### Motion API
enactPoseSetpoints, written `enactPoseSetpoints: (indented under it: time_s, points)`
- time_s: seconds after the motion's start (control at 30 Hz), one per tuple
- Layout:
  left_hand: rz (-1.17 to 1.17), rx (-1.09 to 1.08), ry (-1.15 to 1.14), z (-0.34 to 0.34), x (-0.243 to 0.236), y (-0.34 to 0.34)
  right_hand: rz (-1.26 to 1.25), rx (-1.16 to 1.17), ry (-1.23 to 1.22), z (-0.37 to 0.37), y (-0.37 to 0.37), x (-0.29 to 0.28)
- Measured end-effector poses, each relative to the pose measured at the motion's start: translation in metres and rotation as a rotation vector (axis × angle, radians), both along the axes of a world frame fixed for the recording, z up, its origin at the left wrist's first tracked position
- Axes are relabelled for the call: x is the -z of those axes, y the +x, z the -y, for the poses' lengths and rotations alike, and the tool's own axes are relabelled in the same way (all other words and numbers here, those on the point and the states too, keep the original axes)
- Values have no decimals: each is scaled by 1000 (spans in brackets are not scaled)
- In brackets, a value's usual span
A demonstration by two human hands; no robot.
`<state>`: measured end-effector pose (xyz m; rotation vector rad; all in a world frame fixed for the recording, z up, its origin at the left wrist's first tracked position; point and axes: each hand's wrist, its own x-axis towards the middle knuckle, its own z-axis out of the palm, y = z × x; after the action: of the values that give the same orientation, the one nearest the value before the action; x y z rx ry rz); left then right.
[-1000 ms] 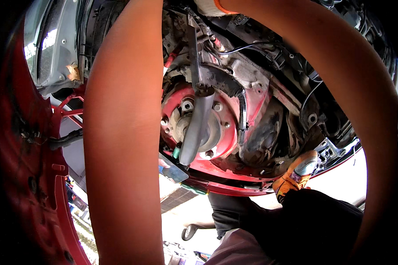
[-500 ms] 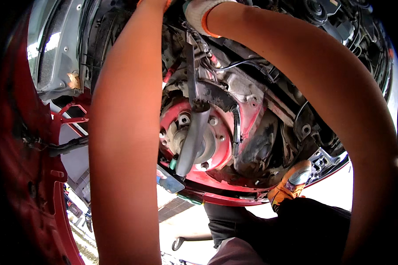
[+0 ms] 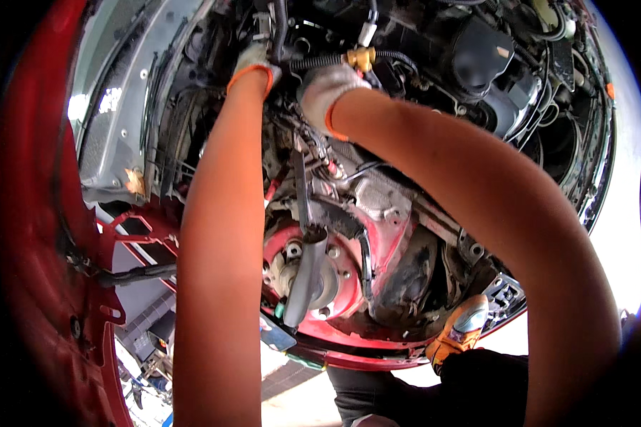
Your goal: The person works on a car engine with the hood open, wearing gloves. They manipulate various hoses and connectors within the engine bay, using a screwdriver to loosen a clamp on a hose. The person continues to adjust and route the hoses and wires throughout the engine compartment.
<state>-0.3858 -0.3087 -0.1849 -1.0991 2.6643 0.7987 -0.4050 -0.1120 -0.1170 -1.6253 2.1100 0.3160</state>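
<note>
Both my hands reach deep into the car's engine bay, each in a white knit glove with an orange cuff. My left hand (image 3: 253, 60) is at the far side, beside a black hose (image 3: 280, 30); its fingers are hidden. To its right is my right hand (image 3: 326, 89), right below a brass-coloured fitting (image 3: 361, 58) and a black corrugated hose (image 3: 319, 62). Its fingers are also out of sight behind the glove's back. Nearer me, a flat metal bar with a grey handle (image 3: 308, 277) lies across the red strut mount (image 3: 349, 274), untouched by either hand.
A red body panel (image 3: 35, 213) rises at the left. A dry leaf (image 3: 134, 181) lies on the grey cowl (image 3: 110, 153). Black engine parts (image 3: 481, 60) fill the far right. An orange-and-grey shoe (image 3: 464, 326) rests at the near edge of the bay.
The view has shifted toward the far side of the bay, so both gloved hands now show more fully and the scene sits lower. The grey-handled bar stays on the strut mount.
</note>
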Motion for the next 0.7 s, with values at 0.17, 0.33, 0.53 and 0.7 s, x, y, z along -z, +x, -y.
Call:
enactPoseSetpoints:
  time_s: [0.17, 0.33, 0.53, 0.7]
  points:
    - [40, 5, -70, -9, -12, 14, -707, 171, 12, 16, 48, 70]
    - [-17, 22, 8, -14, 31, -24, -571, 419, -108, 32, 13, 167]
    - [23, -73, -96, 14, 19, 18, 72, 72, -133, 6, 19, 20]
    - [50, -14, -69, -17, -3, 4, -9, 239, -98, 3, 16, 28]
